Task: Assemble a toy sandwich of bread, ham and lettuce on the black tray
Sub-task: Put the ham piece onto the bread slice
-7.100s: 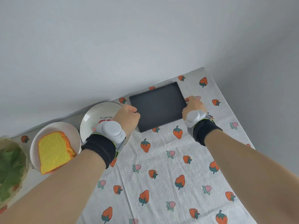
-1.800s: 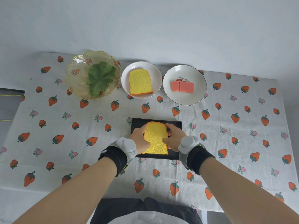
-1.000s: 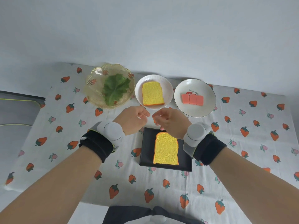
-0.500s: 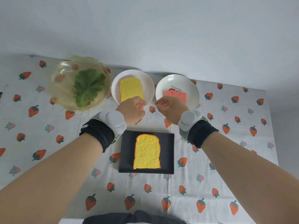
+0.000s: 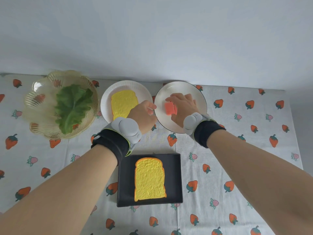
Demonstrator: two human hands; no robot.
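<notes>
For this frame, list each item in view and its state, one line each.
black tray: holds one bread slice
bread slice on tray: flat, bare
second bread slice: on white plate
ham: on right plate, under right hand
lettuce: in glass bowl
right hand: open over ham
left hand: loosely curled, empty

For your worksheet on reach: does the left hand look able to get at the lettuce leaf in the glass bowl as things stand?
Probably yes. The left hand hovers by the plates, and the lettuce leaf lies uncovered in the open glass bowl on that side, with nothing between them.
</notes>
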